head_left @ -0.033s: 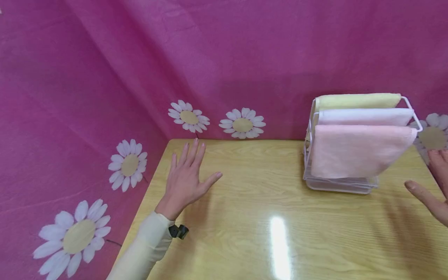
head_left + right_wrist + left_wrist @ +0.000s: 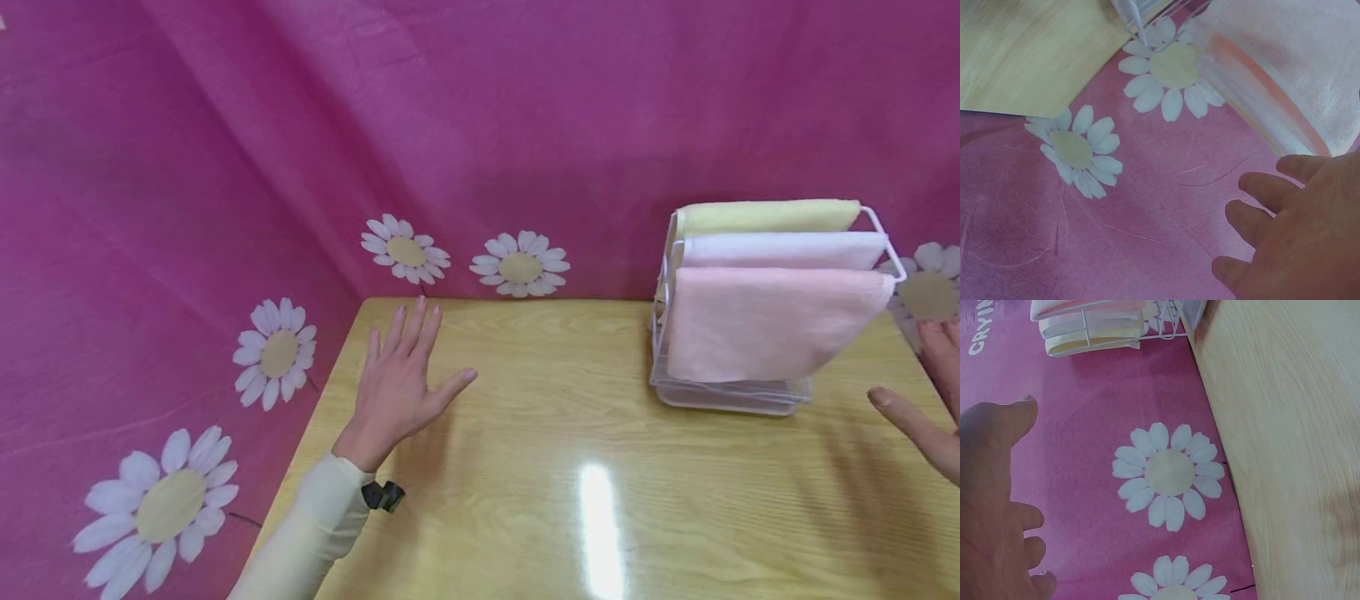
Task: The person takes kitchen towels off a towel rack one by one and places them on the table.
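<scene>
On the right of the head view stands a white wire rack (image 2: 723,404) with three folded cloths draped over it. The pink cloth (image 2: 772,325) hangs in front, the white cloth (image 2: 787,250) behind it, and the pale yellow cloth (image 2: 772,218) at the back. My left hand (image 2: 397,387) is held over the left side of the table, fingers spread, holding nothing. My right hand (image 2: 937,442) is partly cut off by the right edge, apart from the rack, its thumb spread away. In the right wrist view its fingers (image 2: 1260,190) look extended and hold nothing.
The pale wooden table (image 2: 525,433) has a bright light reflection in front. A magenta curtain (image 2: 525,100) with white daisies (image 2: 519,268) runs along its back and left edges. A white sleeve (image 2: 315,508) with a small black device (image 2: 382,497) covers my left forearm.
</scene>
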Tool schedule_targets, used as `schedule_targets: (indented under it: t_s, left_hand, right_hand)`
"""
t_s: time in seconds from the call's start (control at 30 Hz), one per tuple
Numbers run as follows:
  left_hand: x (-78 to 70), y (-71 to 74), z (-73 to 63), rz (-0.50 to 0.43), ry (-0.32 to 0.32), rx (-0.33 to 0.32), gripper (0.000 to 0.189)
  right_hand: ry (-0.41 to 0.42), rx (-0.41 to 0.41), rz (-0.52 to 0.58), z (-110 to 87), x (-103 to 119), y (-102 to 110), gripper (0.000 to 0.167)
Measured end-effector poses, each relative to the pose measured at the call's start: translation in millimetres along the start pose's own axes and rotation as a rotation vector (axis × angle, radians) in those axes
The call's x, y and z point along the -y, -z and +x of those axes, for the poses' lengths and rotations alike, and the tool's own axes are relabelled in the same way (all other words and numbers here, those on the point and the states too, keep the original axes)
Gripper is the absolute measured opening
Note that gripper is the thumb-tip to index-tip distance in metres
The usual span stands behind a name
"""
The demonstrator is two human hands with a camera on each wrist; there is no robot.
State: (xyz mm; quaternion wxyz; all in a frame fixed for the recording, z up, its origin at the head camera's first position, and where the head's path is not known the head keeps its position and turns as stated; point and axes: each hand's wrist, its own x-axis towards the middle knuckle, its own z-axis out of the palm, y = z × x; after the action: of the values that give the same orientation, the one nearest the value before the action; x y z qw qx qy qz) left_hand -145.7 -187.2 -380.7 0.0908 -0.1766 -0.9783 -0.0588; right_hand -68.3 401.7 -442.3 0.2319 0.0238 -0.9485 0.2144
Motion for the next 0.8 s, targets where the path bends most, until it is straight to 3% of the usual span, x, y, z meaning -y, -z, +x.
schedule_targets:
  t_s: [0.23,0.43,0.8]
  left_hand:
    - [-0.7,3.7,-2.3,-0.002,-0.003,-0.013,0.096]
    - [-1.9,5.1,-4.4,0.005,0.003,-0.013,0.096]
    - [-9.5,6.9,-3.7,-0.006,-0.008,-0.012,0.095]
  right_hand:
    - [-0.086,0.07,0.009,-2.3,22,6,0.088]
    - [-0.007,0.046,0.013,-1.5,28,8,0.083]
    - [-0.009,0.084,-0.033,-2.2,27,5,0.092]
